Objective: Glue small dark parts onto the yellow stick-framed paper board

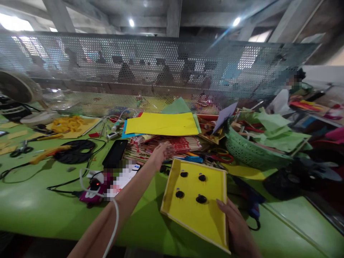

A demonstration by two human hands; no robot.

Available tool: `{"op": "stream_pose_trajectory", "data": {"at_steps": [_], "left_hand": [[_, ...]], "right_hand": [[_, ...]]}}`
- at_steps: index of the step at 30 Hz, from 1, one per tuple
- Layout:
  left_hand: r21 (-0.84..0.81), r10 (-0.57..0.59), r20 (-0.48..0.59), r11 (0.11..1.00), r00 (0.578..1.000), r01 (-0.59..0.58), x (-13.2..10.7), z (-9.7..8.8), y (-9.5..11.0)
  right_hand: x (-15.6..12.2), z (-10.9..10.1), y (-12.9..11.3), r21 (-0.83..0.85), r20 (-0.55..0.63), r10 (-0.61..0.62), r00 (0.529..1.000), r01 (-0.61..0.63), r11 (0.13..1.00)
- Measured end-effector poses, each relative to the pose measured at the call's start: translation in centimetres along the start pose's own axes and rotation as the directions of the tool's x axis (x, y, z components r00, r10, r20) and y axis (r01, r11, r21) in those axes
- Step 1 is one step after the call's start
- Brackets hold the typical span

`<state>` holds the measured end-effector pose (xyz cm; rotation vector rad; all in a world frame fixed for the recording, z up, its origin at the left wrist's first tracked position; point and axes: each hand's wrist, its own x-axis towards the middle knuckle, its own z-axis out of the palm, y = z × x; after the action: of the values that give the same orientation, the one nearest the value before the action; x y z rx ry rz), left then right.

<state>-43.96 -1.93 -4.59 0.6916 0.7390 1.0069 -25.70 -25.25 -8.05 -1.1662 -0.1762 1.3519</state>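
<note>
My right hand (pixel 236 218) grips the right edge of a shallow yellow tray (pixel 188 218) with pale wooden rims, its thumb over the side. Several black round knobs (pixel 201 199) sit on the yellow base of the tray. It is tilted up towards me above the green table. My left hand (pixel 161 154) is stretched forward past the tray's upper left corner, over a pile of thin wooden sticks (pixel 139 152) and red-and-white packets (pixel 186 144). Its fingers look extended and slightly blurred; I see nothing held in them.
Yellow sheets (pixel 161 123) lie on the pile. A green basket (pixel 249 152) of paper scraps stands right, near a blue glue gun (pixel 254 200). On the left are a black phone (pixel 115 152), a black disc (pixel 77 150), scissors (pixel 21 148), a power strip (pixel 92 195) and a fan (pixel 20 86).
</note>
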Motion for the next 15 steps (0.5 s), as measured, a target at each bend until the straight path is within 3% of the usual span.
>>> {"op": "stream_pose_trajectory", "data": {"at_steps": [3,8,15], "left_hand": [[-0.015,0.001,-0.053,1.000,0.999,-0.002,3.2,1.6,0.5],[-0.055,-0.014,-0.101,0.998,0.995,0.009,7.6,3.7,0.6],[-0.090,0.025,-0.147,0.995,0.989,-0.038,10.4,4.3,1.3]], "right_hand": [[0.0,0.0,0.1,-0.004,0.016,0.006,1.000,-0.006,1.000],[-0.3,0.7,0.3,-0.003,-0.057,-0.043,0.997,0.043,0.999],[-0.6,1.2,-0.1,-0.009,-0.042,-0.003,0.999,0.003,1.000]]}}
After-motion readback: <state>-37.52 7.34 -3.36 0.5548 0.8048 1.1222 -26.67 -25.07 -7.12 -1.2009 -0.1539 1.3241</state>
